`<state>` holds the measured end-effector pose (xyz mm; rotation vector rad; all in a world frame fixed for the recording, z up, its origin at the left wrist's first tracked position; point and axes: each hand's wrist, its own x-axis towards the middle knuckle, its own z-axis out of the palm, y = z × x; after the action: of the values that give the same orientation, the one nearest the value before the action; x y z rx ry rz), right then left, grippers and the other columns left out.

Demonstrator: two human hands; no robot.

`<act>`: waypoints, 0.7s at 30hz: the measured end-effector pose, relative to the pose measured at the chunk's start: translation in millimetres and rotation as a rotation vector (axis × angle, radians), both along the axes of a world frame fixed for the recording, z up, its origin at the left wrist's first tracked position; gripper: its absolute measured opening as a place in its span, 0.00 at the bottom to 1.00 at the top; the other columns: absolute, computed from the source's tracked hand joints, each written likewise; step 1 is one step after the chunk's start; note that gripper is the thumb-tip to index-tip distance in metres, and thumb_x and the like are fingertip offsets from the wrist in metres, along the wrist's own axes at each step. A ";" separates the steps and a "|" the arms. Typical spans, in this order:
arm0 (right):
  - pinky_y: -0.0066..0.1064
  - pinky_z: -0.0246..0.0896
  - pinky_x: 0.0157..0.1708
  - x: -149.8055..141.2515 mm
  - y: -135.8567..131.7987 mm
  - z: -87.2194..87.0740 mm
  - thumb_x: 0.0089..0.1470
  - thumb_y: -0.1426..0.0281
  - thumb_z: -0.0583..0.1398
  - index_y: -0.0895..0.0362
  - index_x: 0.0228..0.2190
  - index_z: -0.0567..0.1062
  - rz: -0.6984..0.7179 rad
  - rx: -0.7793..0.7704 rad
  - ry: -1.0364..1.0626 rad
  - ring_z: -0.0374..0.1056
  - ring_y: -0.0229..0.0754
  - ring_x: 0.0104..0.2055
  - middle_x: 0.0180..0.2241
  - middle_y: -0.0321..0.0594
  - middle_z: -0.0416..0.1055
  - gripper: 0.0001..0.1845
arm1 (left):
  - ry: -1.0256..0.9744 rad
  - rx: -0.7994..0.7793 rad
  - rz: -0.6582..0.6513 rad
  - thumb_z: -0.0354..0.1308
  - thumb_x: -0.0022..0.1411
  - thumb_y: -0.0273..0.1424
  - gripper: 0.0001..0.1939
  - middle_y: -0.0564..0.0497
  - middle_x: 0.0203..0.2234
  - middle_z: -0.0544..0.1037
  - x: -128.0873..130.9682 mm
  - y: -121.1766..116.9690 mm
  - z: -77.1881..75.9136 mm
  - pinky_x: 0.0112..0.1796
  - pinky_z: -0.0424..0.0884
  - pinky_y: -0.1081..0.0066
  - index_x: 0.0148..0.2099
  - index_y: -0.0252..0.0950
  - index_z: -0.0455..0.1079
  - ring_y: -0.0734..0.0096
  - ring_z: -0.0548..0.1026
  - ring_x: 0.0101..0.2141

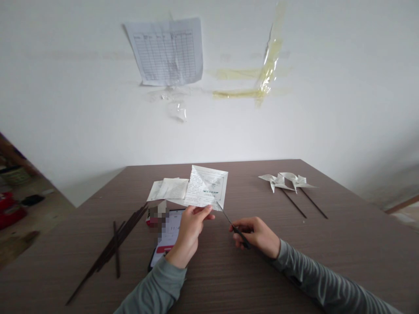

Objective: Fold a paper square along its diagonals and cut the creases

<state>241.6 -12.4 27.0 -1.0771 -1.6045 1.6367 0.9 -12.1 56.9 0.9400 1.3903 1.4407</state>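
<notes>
My left hand [193,229] pinches the lower edge of a square of printed paper [206,185], held up above the table. Crease lines run across the sheet, and a small green print shows near its middle. In my right hand [257,235] is a pair of scissors [240,237] with dark handles. Their blades point up and left and meet the paper's lower right corner. Whether the blades are apart is too small to tell. Behind the held sheet, to its left, lie more paper pieces [173,189].
Two paper pinwheels [274,181] on dark sticks lie at the right of the brown table [327,253]. A bundle of dark sticks [111,244] is at the left. Beside my left wrist are a phone [163,240] and a small red box [153,216]. A wall stands behind.
</notes>
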 end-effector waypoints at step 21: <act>0.40 0.73 0.37 0.3 -1.7 2.5 0.50 0.43 0.82 0.53 0.41 0.88 0.000 0.028 -0.029 0.75 0.44 0.30 0.27 0.34 0.81 0.30 | -0.101 0.008 -0.015 0.85 0.54 0.29 0.13 0.49 0.29 0.90 1.5 0.7 -0.4 0.26 0.77 0.73 0.31 0.40 0.82 0.61 0.89 0.30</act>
<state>241.9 -14.2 29.5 -1.0908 -1.6408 1.6014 2.3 -11.3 56.5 0.8696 1.3017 1.4630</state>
